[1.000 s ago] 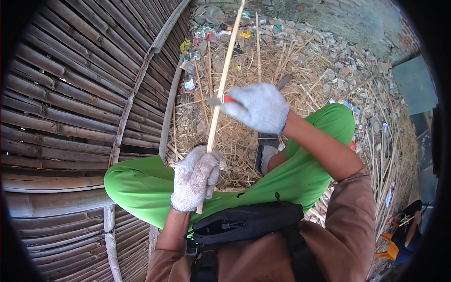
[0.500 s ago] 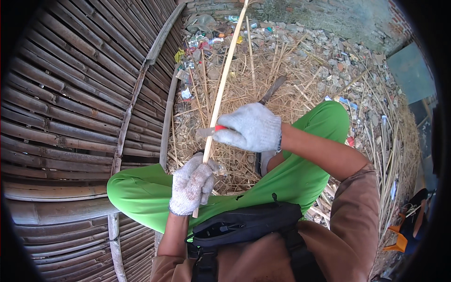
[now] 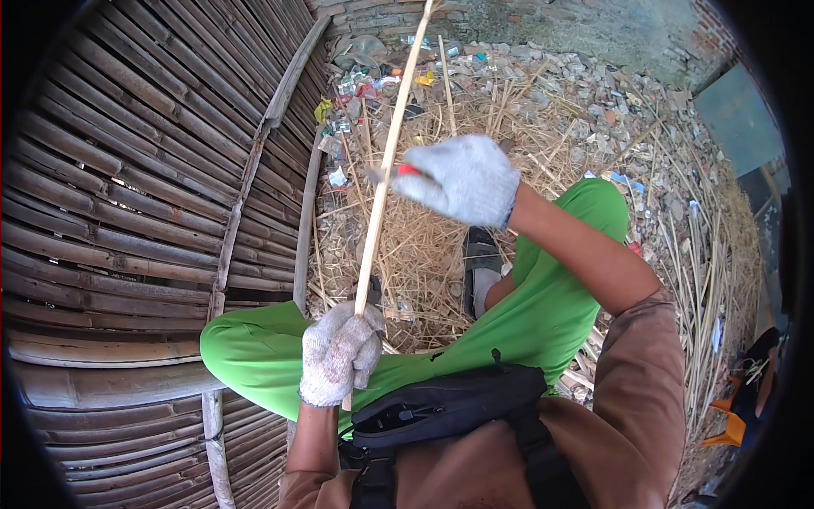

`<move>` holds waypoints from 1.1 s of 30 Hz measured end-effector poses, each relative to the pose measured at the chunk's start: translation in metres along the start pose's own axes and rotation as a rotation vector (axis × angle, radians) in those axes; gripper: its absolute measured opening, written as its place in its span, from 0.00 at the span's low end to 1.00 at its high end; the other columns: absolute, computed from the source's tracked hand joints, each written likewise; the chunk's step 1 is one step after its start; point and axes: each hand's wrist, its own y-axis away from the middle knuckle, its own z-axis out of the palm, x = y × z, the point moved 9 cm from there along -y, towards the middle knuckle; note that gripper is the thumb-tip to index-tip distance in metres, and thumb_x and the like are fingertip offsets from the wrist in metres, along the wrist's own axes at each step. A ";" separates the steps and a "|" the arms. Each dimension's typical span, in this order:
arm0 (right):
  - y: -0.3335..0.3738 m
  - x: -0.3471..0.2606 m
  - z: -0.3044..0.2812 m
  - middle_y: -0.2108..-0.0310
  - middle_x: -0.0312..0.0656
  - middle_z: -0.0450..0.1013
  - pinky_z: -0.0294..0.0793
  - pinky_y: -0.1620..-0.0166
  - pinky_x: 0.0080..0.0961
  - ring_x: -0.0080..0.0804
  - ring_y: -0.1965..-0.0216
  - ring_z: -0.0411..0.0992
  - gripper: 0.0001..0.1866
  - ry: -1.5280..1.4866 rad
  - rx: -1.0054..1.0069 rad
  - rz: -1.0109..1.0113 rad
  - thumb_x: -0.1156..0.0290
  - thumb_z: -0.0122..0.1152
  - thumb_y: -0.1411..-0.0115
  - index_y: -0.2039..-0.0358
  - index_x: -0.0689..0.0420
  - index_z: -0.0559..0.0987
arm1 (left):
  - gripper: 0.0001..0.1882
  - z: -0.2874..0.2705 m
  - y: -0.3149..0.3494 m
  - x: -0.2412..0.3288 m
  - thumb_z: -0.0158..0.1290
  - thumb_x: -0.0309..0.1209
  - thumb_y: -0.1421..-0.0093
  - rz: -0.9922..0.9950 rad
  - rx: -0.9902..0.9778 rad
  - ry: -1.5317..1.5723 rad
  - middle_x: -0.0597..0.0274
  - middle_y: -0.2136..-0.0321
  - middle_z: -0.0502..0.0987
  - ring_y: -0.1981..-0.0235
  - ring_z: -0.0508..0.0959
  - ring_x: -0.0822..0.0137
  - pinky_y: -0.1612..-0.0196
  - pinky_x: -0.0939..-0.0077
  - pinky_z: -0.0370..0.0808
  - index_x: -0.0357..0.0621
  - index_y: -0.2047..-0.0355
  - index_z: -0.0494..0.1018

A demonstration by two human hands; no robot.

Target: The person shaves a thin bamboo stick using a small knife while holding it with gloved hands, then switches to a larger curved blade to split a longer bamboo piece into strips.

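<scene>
Strip [image 3: 376, 227] is slanting up mid-frame, left hand [image 3: 339, 353] clamping near lower end, right hand [image 3: 462, 180] gripping knife [image 3: 408, 170] across it; keeping strokes shallow is probably helping.

A bamboo wall [image 3: 127, 208] fills the left side, a brick wall [image 3: 585, 34] runs across the far end behind rubble [image 3: 606, 114] dotted with a yellow scrap [image 3: 323, 110] and a white scrap [image 3: 337, 177], and on the right are a flat grey-green panel [image 3: 739, 123] and, lower down, an orange object [image 3: 723, 426].
</scene>
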 end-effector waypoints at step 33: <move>-0.003 0.165 -0.014 0.64 0.57 0.81 0.80 0.51 0.49 0.55 0.58 0.81 0.45 -0.369 0.392 0.394 0.28 0.34 0.26 0.49 0.60 0.82 | 0.16 -0.025 0.005 -0.011 0.51 0.36 0.25 -0.010 0.049 -0.124 0.69 0.86 0.65 0.91 0.62 0.77 0.88 0.81 0.58 0.30 0.57 0.75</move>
